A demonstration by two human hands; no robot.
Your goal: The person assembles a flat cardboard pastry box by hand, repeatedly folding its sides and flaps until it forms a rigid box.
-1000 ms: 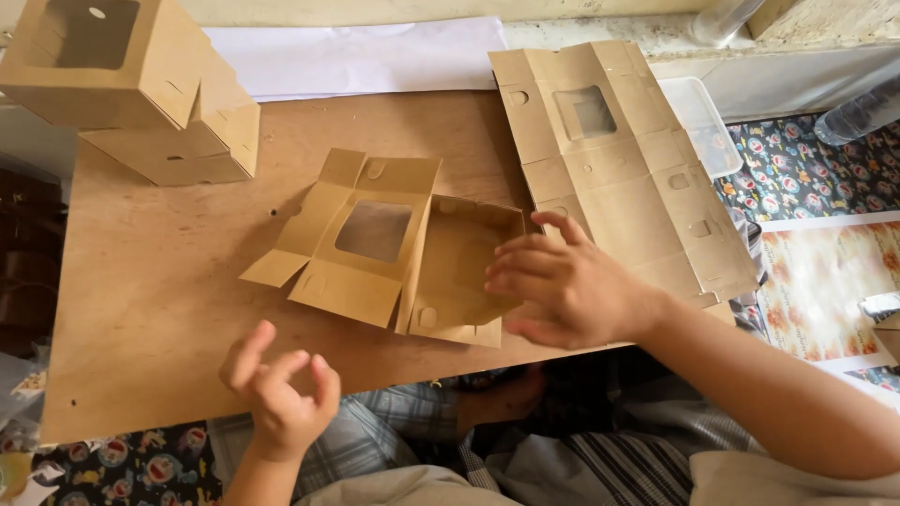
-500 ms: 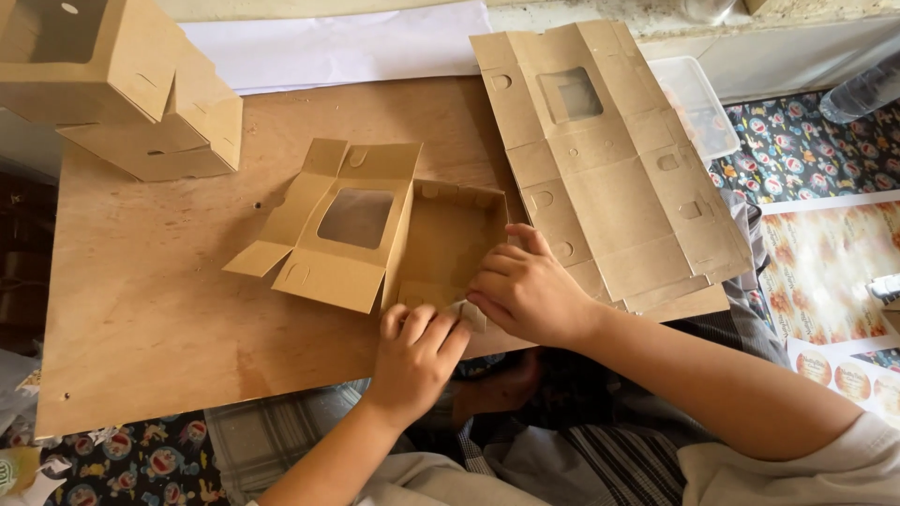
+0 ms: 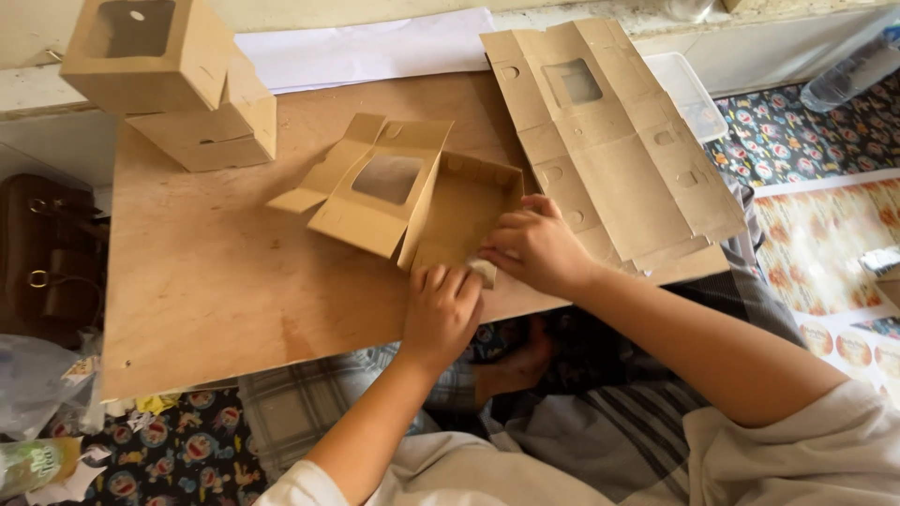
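On a bare plywood board (image 3: 216, 281), both hands, left (image 3: 441, 314) and right (image 3: 536, 245), curled closed, pinched the near-edge flap of a half-folded brown cardboard window box (image 3: 412, 201), steadying it.

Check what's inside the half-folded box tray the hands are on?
The box tray shows only bare brown cardboard floor and walls. The left hand and right hand cover its near edge, so that part can't be seen.

box (image 3: 450, 220): matt brown cardboard, clear film window | board (image 3: 225, 281): bare, scuffed plywood | tub (image 3: 689, 94): translucent plastic
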